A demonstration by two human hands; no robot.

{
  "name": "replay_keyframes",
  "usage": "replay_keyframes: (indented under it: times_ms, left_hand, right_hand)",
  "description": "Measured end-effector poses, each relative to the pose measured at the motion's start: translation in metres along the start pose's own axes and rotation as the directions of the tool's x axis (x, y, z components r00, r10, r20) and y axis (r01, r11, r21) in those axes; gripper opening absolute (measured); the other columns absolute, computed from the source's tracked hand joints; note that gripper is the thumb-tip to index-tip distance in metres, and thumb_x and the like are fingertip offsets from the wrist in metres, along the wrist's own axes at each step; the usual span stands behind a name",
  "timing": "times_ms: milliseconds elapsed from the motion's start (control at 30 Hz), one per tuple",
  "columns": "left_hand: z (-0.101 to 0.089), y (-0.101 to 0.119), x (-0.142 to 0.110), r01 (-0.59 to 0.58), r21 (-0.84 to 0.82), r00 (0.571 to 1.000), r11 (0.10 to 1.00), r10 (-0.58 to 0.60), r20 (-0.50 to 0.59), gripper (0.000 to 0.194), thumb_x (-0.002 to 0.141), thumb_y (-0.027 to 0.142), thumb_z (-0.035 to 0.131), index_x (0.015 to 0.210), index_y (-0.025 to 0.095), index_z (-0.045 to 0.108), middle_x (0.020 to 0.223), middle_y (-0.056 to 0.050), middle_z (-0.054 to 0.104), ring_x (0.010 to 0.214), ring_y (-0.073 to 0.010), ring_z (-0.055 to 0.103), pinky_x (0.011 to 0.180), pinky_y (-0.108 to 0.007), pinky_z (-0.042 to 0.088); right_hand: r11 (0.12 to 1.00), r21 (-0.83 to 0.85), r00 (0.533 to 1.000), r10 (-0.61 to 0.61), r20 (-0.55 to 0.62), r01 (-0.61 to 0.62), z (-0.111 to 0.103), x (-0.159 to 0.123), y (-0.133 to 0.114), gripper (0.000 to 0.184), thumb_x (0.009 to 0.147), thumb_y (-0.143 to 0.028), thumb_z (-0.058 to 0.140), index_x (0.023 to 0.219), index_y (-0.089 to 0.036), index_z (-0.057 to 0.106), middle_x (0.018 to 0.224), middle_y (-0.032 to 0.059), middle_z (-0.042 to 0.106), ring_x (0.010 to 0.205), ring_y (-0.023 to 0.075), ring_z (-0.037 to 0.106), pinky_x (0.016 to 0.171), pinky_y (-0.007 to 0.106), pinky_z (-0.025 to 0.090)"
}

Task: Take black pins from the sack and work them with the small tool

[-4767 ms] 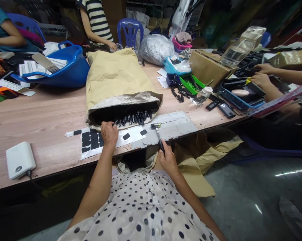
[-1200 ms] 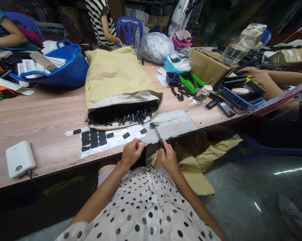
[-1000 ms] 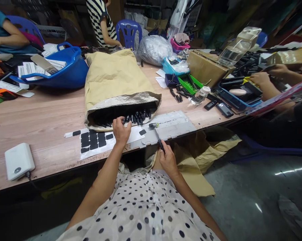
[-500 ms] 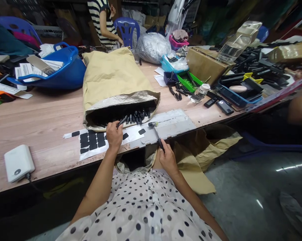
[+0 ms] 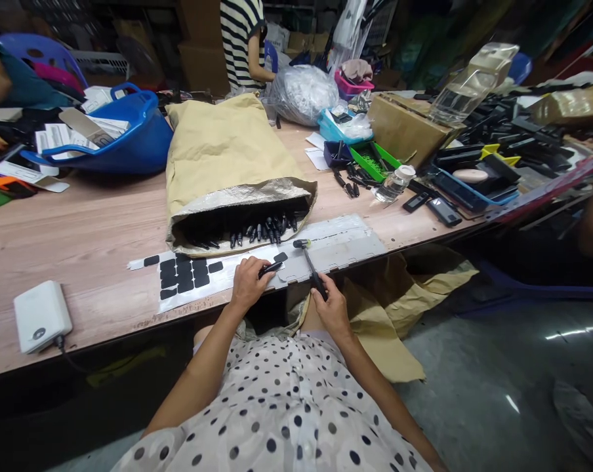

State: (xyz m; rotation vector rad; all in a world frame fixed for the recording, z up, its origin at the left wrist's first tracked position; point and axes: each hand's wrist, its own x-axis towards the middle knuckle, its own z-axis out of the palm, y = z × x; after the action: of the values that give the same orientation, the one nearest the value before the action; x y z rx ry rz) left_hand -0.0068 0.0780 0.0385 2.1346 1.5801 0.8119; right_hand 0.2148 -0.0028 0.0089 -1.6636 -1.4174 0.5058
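Drawn back from the sack (image 5: 227, 144), our left hand (image 5: 247, 285) brings a black rod (image 5: 271, 267) nearer the hammer (image 5: 309, 262)

Across our wood-toned bench (image 5: 104, 216), the sack lies with its open mouth toward us, black pieces (image 5: 271, 229) clustered inside. A gray board (image 5: 348, 244) lies at the front edge, a white sheet (image 5: 220, 282) with black patches (image 5: 184, 272) reaching away to its left. Our right hand (image 5: 332, 305) grips the hammer by its handle, the head over the board. Our left hand pinches the rod near the sheet's right end.

Sack (image 5: 227, 144) (parts (image 5: 271, 229) inside) on table (image 5: 94, 229), tub (image 5: 134, 144) left, carton (image 5: 399, 128) right.
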Motion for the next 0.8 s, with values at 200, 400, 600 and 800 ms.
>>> replay_keyframes:
  times_ms: [200,400,600,800]
  left_hand:
    - [0.003,-0.004,0.001,0.025,-0.015,1.0,1.0,-0.025,0.008,0.013,0.086,0.028,0.067,0.097,0.026,0.073,0.086,-0.004,0.063,0.088,-0.0241,0.057,0.078,-0.036,0.046]
    - [0.005,-0.006,0.001,0.021,-0.043,1.0,0.999,-0.022,-0.002,0.015,0.088,0.029,0.064,0.098,0.027,0.075,0.086,-0.004,0.062,0.088,-0.0232,0.058,0.079,-0.036,0.047]
    - [0.007,-0.006,0.001,0.019,-0.051,1.0,0.999,-0.019,-0.007,0.015,0.088,0.028,0.064,0.098,0.027,0.076,0.086,-0.004,0.061,0.087,-0.0227,0.058,0.078,-0.036,0.047]
    - [0.006,-0.007,0.002,0.03,-0.082,1.0,0.996,-0.03,0.0,0.015,0.086,0.027,0.066,0.098,0.027,0.076,0.086,-0.003,0.062,0.088,-0.0225,0.058,0.08,-0.036,0.047]
  right_hand:
    - [0.99,0.123,0.991,-0.076,0.111,0.062,-0.004,-0.02,-0.013,0.044,0.096,-0.036,0.05,0.136,-0.022,0.061,0.129,0.0092,0.07,0.118,0.0232,0.066,0.1,0.038,0.057]
    - [0.989,0.094,0.977,-0.131,0.17,0.116,-0.006,-0.031,-0.02,0.047,0.099,-0.034,0.046,0.143,-0.022,0.057,0.129,0.0088,0.071,0.11,0.0211,0.071,0.096,0.035,0.059]
    - [0.967,0.09,0.95,-0.252,0.187,0.238,-0.007,-0.033,-0.023,0.046,0.1,-0.029,0.045,0.144,-0.026,0.056,0.135,0.0062,0.068,0.124,0.0212,0.065,0.105,0.037,0.055]
    - [0.973,0.092,0.953,-0.225,0.201,0.211,-0.006,-0.034,-0.026,0.045,0.1,-0.03,0.045,0.144,-0.025,0.056,0.134,0.0065,0.069,0.123,0.0213,0.065,0.104,0.037,0.056]
